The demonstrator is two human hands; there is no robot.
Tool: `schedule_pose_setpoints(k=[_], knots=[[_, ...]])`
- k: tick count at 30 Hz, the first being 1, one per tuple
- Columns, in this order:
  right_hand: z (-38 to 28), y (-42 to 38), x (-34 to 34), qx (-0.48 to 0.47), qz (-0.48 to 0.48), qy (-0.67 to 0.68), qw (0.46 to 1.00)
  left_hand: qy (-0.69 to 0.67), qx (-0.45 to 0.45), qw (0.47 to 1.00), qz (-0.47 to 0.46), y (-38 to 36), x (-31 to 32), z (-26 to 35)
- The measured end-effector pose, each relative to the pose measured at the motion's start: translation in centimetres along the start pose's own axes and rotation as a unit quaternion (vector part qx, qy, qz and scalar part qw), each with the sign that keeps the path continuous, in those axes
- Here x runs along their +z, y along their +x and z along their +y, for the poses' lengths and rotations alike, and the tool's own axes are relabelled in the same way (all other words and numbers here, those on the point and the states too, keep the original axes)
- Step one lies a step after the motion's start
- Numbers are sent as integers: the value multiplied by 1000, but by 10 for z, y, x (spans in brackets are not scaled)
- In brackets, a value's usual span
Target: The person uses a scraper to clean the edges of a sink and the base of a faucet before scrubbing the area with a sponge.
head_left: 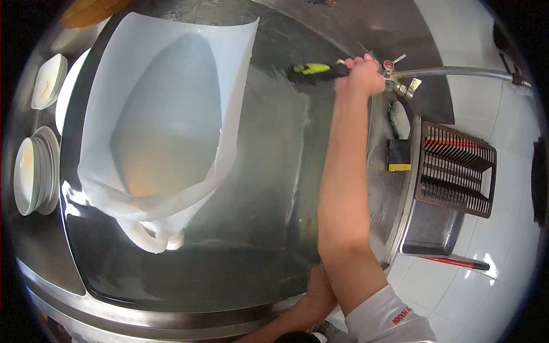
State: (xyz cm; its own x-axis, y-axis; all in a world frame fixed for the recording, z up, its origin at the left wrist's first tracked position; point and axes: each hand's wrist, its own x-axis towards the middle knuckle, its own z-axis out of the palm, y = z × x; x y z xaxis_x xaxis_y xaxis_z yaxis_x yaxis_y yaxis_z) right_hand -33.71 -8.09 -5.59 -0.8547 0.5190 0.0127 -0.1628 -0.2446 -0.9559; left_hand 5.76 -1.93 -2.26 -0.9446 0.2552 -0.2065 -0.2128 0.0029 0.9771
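At the far right edge of the water-filled sink, my right hand is closed round the dark end of a black and green tool, beside the metal tap. The tool lies over the water; its exact kind is unclear. My left hand is low at the near rim, partly behind my right arm, its fingers hidden. A large translucent white plastic container with a looped handle stands in the left of the sink.
Stacked plates and small dishes sit on the left counter. Right of the sink are a black and yellow sponge, a whitish scrubber, a brown slatted rack, a metal tray and a red rod. A hose meets the tap.
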Motion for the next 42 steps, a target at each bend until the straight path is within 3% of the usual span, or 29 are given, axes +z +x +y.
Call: schedule_pose_setpoints(k=[4, 5, 8, 11, 17, 20, 26, 29, 35, 38, 41, 42], knots=[[1, -8, -15, -60, -51, -175, 981, 26, -36, 997, -60, 1, 0, 2], [-4, -8, -23, 2, -74, -129, 989, 37, -44, 995, -85, 1, 2, 2], [-11, -8, -27, 80, -95, -44, 991, 90, 12, 996, -21, 0, 5, 3], [-10, 2, -31, 99, -122, -27, 987, 23, -60, 997, -50, 3, 4, 5], [-2, 1, -32, 18, -114, -63, 991, 116, -2, 990, -75, -2, 14, -2], [-3, 3, -35, 21, -131, -72, 989, 113, -28, 975, -187, 4, 2, 5], [-16, -8, -27, 81, -129, -28, 988, 108, 5, 993, -43, -4, 12, 1], [-14, -7, -27, 62, -126, -48, 989, 25, -15, 1000, 8, -5, 15, 0], [-14, -6, -27, 64, -136, -90, 985, 127, -45, 983, -127, 2, -11, 19], [-15, -6, -27, 84, -137, -83, 983, 72, 19, 996, -44, -4, -3, 8], [-20, -2, -24, 122, -147, -77, 979, -40, -60, 997, 2, -10, 20, 0], [-21, 0, -24, 135, -147, -64, 978, -18, -49, 998, -20, -9, 14, 3]])
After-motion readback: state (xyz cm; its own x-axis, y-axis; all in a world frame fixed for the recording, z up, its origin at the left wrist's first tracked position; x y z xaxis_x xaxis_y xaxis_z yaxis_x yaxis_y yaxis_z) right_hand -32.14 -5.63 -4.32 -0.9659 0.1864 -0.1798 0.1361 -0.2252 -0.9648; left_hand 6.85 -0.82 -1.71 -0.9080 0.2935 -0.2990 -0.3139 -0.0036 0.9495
